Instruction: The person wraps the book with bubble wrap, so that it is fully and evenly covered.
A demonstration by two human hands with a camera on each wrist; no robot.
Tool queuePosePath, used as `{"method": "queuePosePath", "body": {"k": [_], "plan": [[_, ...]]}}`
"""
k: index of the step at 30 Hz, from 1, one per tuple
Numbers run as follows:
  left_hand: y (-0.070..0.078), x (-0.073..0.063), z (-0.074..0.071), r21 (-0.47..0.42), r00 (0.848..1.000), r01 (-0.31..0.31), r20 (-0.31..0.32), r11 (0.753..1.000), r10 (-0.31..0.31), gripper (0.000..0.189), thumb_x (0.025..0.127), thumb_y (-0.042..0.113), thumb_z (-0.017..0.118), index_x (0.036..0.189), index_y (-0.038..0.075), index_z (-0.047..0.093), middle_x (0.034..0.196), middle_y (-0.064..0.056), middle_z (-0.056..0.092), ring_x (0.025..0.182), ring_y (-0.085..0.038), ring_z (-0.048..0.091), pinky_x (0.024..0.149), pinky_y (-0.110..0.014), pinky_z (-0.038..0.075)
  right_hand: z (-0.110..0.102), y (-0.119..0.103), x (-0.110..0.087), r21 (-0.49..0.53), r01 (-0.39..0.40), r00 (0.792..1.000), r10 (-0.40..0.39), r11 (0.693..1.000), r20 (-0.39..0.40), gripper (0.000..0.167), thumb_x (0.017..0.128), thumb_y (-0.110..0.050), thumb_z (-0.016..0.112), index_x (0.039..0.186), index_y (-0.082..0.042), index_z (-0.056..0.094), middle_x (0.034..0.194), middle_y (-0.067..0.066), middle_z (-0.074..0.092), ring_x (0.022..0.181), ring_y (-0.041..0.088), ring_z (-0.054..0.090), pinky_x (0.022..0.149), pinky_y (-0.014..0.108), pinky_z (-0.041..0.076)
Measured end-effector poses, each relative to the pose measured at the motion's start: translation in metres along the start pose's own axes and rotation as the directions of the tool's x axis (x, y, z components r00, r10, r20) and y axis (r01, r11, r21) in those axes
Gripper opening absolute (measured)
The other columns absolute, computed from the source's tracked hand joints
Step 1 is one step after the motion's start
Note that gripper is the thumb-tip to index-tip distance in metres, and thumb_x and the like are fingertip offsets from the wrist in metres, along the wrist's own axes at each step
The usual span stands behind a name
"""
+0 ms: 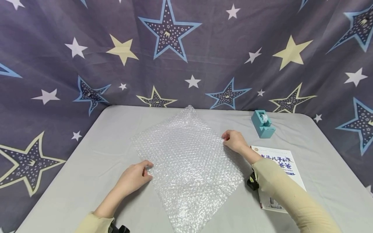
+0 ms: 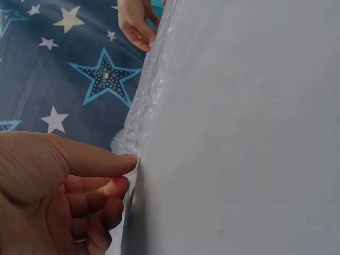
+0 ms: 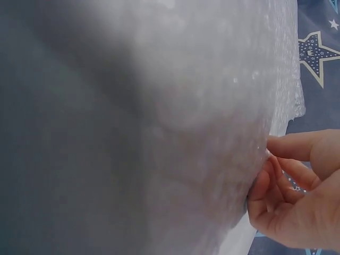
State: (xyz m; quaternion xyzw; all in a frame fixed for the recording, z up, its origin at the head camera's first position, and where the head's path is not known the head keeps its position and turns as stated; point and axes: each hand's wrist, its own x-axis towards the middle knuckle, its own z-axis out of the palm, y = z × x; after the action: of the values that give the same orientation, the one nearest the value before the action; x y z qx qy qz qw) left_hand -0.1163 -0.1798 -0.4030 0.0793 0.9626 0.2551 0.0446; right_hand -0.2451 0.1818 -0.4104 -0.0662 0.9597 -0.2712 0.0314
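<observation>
A clear sheet of bubble wrap (image 1: 189, 155) lies spread over the table, turned so that one corner points to the back. At its left edge my left hand (image 1: 134, 177) pinches the wrap between thumb and curled fingers; the left wrist view shows the thumb tip (image 2: 126, 162) right on that edge. Farther back, my right hand (image 1: 235, 141) pinches the right edge. Its thumb (image 3: 292, 145) and bent fingers meet at the sheet's margin in the right wrist view. Part of a white book (image 1: 281, 174) with blue lettering is hidden under the right forearm.
A teal tape dispenser (image 1: 263, 124) with a roll in it stands at the back right, behind the book. The table has a light grey cover (image 1: 96, 152). A dark star-patterned curtain (image 1: 204, 64) hangs along the table's back and sides.
</observation>
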Motion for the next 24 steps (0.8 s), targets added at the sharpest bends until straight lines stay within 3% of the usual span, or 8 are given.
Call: {"method": "queuePosePath", "body": {"k": [6,13,16,24], "plan": [[0.002,0.002,-0.002,0.044,1.000,-0.002,0.010,0.999,0.001,0.034,0.074,0.013,0.069,0.106,0.005,0.061,0.061,0.007,0.047,0.052,-0.009,0.041,0.051,-0.026,0.033,-0.004,0.001,-0.001,-0.003,0.018,1.000,-0.018,1.000,0.013,0.018,0.076,-0.004,0.061,0.094,-0.001,0.063,0.083,0.011,0.061,0.075,0.023,0.054,0.067,0.034,0.043],[0.009,0.010,0.000,0.003,0.999,-0.041,-0.017,0.999,0.041,0.031,0.079,0.016,0.065,0.108,0.007,0.061,0.064,0.008,0.050,0.053,-0.008,0.042,0.052,-0.025,0.035,-0.019,0.010,-0.008,0.014,0.007,0.999,-0.008,1.000,0.042,0.020,0.081,-0.007,0.056,0.099,0.000,0.063,0.085,0.012,0.060,0.072,0.021,0.052,0.061,0.029,0.041],[0.016,0.015,0.004,-0.008,0.997,-0.071,-0.035,0.997,0.071,0.028,0.080,0.018,0.064,0.106,0.008,0.062,0.065,0.009,0.051,0.054,-0.007,0.043,0.054,-0.025,0.037,-0.025,0.015,-0.013,0.033,0.003,0.998,-0.005,0.999,0.057,0.021,0.084,-0.010,0.056,0.101,0.000,0.062,0.086,0.013,0.060,0.071,0.021,0.052,0.059,0.028,0.041],[0.042,0.021,0.020,-0.017,0.988,-0.155,-0.003,0.988,0.155,0.023,0.081,0.020,0.064,0.102,0.010,0.065,0.064,0.013,0.051,0.054,-0.004,0.043,0.056,-0.023,0.039,-0.040,0.032,-0.036,0.058,-0.001,0.997,-0.004,0.998,0.081,0.024,0.087,-0.015,0.055,0.104,0.002,0.061,0.085,0.012,0.059,0.068,0.018,0.050,0.057,0.028,0.040]]}}
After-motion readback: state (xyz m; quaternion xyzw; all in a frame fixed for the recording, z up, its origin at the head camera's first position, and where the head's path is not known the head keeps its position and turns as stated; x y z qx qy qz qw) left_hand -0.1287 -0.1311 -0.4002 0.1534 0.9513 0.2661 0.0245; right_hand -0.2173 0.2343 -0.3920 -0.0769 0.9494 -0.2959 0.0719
